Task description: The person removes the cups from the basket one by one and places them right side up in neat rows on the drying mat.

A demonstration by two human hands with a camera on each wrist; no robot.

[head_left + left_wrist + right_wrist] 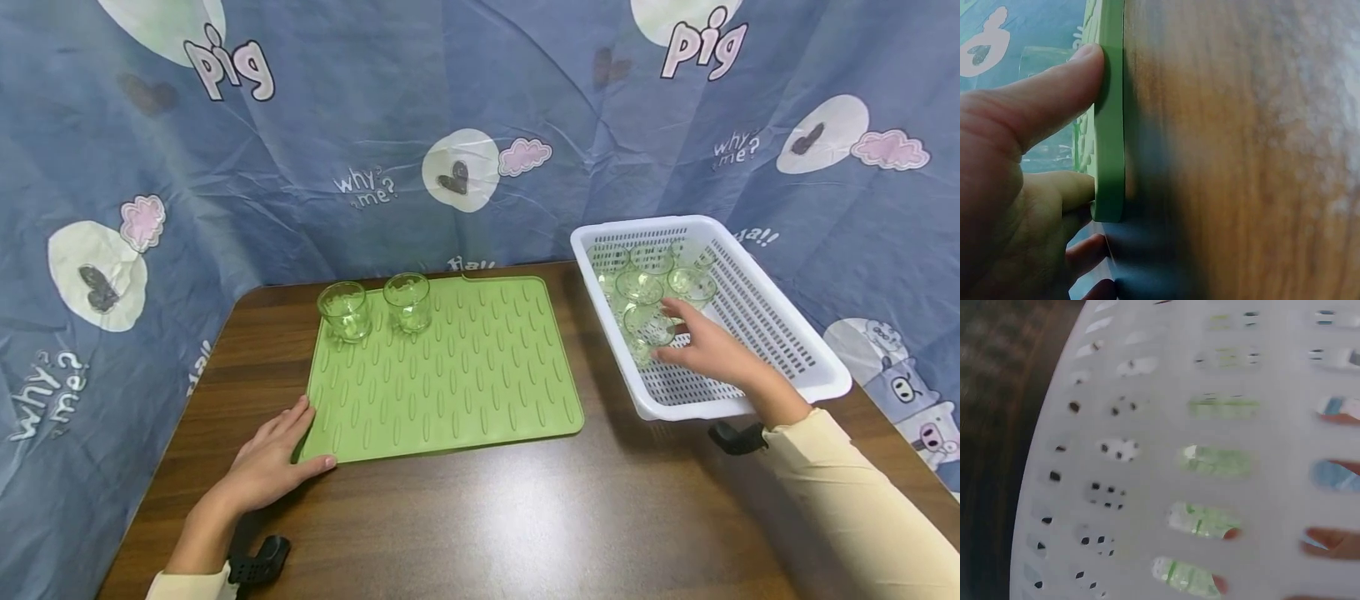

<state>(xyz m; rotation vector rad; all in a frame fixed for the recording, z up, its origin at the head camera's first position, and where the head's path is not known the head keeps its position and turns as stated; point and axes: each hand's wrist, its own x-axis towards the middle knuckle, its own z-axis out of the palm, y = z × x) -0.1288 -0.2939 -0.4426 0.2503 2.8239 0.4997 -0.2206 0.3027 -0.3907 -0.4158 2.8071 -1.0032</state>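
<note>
In the head view, my left hand (270, 458) rests at the near left corner of a green ridged mat (450, 367), its thumb along the front edge. The left wrist view shows the thumb against the mat's rim (1110, 125). Two clear green-tinted glasses, a left one (345, 312) and a right one (408, 304), stand upright at the mat's far left. My right hand (705, 346) reaches into a white basket (810, 375) and holds a glass (647, 327) between thumb and fingers. Through the basket's slots, the right wrist view shows green glass (1216, 461) and fingertips (1232, 534).
Several more glasses (641, 287) stand close together in the basket's far left part. The basket sits right of the mat on a brown wooden table (465, 517). A blue printed cloth (322, 217) hangs behind the table and along its sides.
</note>
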